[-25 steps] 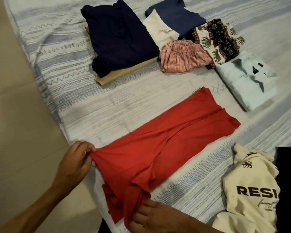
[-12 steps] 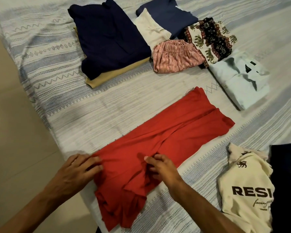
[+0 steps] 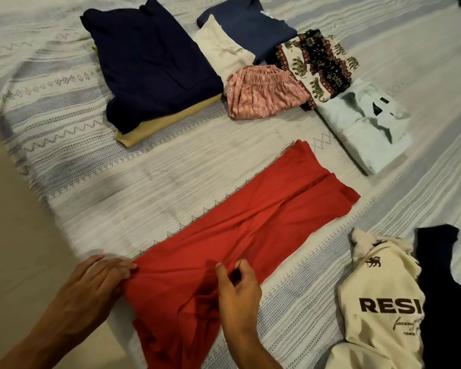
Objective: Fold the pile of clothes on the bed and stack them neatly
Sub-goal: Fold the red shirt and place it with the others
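A red garment [image 3: 264, 222] lies as a long strip across the striped bedspread [image 3: 96, 182], its near end hanging over the bed's edge. My left hand [image 3: 96, 283] grips the strip's near left corner. My right hand [image 3: 237, 288] pinches a fold of the red cloth near its middle. At the right lie an unfolded cream shirt [image 3: 378, 302] with dark lettering and a black garment [image 3: 447, 288]. Folded pieces sit at the back: a navy one [image 3: 152, 65] on a tan one [image 3: 165, 123], a blue one [image 3: 250, 27], a cream one [image 3: 221, 51], a pink one [image 3: 261, 94], an elephant-print one [image 3: 317, 65] and a pale green shirt [image 3: 367, 126].
The bed's edge runs diagonally at the left, with beige floor [image 3: 19, 249] beyond it. Bare bedspread shows between the red garment and the folded stacks.
My left hand went from lying flat to gripping the red garment's corner. My right hand now pinches the cloth, which has bunched between my hands. The view shifted slightly.
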`<state>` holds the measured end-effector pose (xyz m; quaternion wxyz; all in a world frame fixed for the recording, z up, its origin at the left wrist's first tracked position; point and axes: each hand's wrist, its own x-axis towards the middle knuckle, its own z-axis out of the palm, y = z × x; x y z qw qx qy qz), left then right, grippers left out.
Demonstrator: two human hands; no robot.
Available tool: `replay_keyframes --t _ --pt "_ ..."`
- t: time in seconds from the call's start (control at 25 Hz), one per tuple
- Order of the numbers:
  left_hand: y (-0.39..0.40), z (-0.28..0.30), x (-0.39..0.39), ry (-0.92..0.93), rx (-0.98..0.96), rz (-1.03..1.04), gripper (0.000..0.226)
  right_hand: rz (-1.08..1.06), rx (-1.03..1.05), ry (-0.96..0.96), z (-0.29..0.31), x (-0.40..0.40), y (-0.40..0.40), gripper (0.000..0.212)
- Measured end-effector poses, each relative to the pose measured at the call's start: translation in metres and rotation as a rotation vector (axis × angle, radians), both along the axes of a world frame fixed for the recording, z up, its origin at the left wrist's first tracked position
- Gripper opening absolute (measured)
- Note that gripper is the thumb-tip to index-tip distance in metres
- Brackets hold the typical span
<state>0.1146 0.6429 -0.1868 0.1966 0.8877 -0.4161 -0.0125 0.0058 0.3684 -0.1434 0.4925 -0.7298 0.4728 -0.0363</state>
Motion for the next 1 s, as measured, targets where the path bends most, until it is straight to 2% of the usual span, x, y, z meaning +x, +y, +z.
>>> replay_keyframes --t 0.04,0.08,0.2,0.24,0.32,0.44,0.52,0.64,0.76,0.84,1.0 --pt "0.002 -0.001 0.001 -0.041 0.015 -0.03 0.028 0.017 0.011 0.053 -0.003 -0.002 -0.003 0.035" --pt "0.003 -0.003 0.003 -0.078 0.033 -0.061 0.026 0.014 0.117 0.123 -0.006 -0.002 -0.009 0.035" --pt "0.004 -0.006 0.005 -0.05 0.098 -0.038 0.031 -0.037 0.618 0.28 -0.008 0.008 -0.025 0.02" --pt "0.001 -0.005 0.006 0.002 0.107 0.013 0.037 0.011 0.645 0.326 -0.006 0.011 -0.03 0.02" --pt "-0.002 -0.003 0.008 0.078 0.106 0.094 0.043 0.099 0.565 0.357 -0.004 0.016 -0.036 0.02" --pt "-0.001 -0.007 0.015 0.115 0.121 0.088 0.042 0.009 0.583 0.194 -0.001 0.026 -0.052 0.017" --pt "0.004 -0.009 0.016 0.136 0.16 0.063 0.04 -0.167 0.706 0.036 -0.001 0.036 -0.07 0.013" --pt "0.011 -0.01 0.014 0.093 0.123 -0.005 0.023 -0.352 0.873 -0.1 -0.001 0.053 -0.093 0.018" --pt "0.018 -0.011 0.017 0.036 0.128 -0.058 0.045 -0.411 0.903 -0.113 -0.004 0.068 -0.106 0.017" --pt "0.019 -0.011 0.017 0.047 0.151 -0.06 0.049 -0.43 0.932 -0.112 -0.006 0.076 -0.118 0.015" --pt "0.016 -0.004 0.02 0.12 0.208 -0.095 0.057 -0.462 0.982 -0.257 -0.011 0.097 -0.147 0.023"
